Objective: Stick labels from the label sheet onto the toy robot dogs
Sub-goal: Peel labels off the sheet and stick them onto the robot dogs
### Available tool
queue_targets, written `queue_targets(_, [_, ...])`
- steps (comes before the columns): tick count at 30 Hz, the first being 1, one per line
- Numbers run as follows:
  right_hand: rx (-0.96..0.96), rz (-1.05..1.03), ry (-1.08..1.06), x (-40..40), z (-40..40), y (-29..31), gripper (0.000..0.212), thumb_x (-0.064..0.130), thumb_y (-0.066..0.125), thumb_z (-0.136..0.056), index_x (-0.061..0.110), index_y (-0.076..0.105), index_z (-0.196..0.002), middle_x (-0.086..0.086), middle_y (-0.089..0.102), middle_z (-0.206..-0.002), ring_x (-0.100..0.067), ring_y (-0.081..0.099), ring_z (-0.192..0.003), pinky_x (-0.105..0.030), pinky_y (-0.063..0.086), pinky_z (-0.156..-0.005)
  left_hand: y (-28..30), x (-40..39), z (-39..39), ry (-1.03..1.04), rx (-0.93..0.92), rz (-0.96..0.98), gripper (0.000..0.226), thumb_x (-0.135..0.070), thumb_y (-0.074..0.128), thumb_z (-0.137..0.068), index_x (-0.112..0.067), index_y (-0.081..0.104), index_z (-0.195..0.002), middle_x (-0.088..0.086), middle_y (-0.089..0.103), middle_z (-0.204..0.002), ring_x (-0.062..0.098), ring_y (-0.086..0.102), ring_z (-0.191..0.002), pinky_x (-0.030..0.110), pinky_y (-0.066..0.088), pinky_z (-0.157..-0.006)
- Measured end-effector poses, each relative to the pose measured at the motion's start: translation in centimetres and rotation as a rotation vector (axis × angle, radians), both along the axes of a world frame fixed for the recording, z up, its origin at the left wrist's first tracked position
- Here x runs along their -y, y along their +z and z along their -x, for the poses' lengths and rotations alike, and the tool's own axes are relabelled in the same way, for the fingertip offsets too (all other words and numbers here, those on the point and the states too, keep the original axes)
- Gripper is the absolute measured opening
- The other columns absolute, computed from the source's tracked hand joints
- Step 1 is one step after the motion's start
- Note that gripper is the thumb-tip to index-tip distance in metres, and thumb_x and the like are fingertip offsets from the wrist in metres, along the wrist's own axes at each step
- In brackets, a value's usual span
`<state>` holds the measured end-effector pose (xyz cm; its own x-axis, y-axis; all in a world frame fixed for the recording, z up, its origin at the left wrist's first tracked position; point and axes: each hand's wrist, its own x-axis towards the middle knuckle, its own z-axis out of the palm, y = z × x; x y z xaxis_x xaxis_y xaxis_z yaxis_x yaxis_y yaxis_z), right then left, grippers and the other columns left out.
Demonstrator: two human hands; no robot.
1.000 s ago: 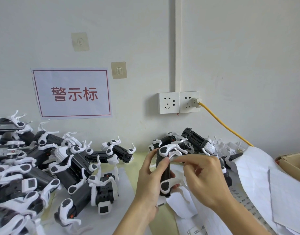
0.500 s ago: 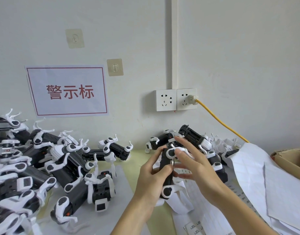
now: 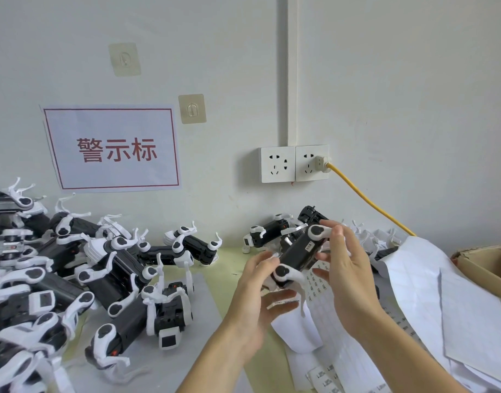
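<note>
Cardboard box [image 3: 483, 268] at far right, only its corner in view, contents hidden behind loose white paper [image 3: 430, 285]. Toy robot dog [image 3: 299, 255] held tilted above the bench [image 3: 229, 265], small label [image 3: 309, 246] on its black flank. Left hand [image 3: 256, 290] curled under and around the near end, gripping it; right hand [image 3: 341, 268] holding the far end, fingertips at the white leg joint. Label sheet [image 3: 326, 330] lying flat beneath both hands. Heap of finished dogs [image 3: 73, 273] crowding the left side; smaller cluster [image 3: 275, 231] against the wall behind. Narrow bare strip of bench between heap and hands.
</note>
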<state>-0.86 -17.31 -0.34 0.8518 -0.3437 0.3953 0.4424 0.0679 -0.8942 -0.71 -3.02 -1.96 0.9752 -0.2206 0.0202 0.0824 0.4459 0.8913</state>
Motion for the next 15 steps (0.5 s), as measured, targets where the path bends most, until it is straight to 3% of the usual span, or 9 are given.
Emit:
queue_targets(4, [0.01, -0.028, 0.023, 0.0, 0.1, 0.1, 0.024, 0.047, 0.038, -0.104, 0.048, 0.062, -0.107, 0.022, 0.067, -0.099, -0.006, 0.063, -0.086, -0.033, 0.054, -0.08, 0.1, -0.1, -0.3, 0.067, -0.017, 0.125, 0.041, -0.03, 0.077, -0.069, -0.014, 0.066, -0.105, 0.009, 0.069, -0.088, 0.027, 0.065, -0.068, 0.033, 0.056, -0.064])
queue_targets(7, [-0.012, -0.107, 0.112, 0.1, 0.1, 0.2, 0.019, 0.04, 0.047, -0.103, 0.041, 0.062, -0.114, 0.005, 0.07, -0.106, -0.019, 0.067, -0.096, -0.042, 0.058, -0.085, -0.2, -0.3, -0.8, 0.195, -0.011, 0.147, 0.025, -0.031, 0.069, -0.084, -0.008, 0.062, -0.092, 0.008, 0.069, -0.081, 0.021, 0.066, -0.066, 0.028, 0.056, -0.063])
queue_targets(9, [-0.029, -0.128, 0.149, 0.4, 0.1, 0.3, 0.019, 0.032, 0.055, -0.101, 0.038, 0.062, -0.118, -0.005, 0.07, -0.11, -0.024, 0.068, -0.103, -0.045, 0.058, -0.087, -0.2, -0.3, -1.0, 0.276, -0.011, 0.155, 0.028, -0.031, 0.06, -0.093, -0.004, 0.065, -0.094, 0.009, 0.07, -0.078, 0.018, 0.065, -0.063, 0.024, 0.055, -0.058])
queue_targets(15, [-0.067, -0.042, 0.31, 1.7, 0.2, 0.5, 0.035, 0.023, 0.076, -0.083, 0.032, 0.067, -0.117, 0.002, 0.073, -0.085, -0.028, 0.071, -0.1, -0.041, 0.06, -0.081, -0.1, -0.6, -1.1, 0.387, -0.002, 0.17, 0.038, -0.036, 0.049, -0.101, -0.002, 0.065, -0.105, 0.017, 0.067, -0.083, 0.03, 0.063, -0.068, 0.033, 0.047, -0.061])
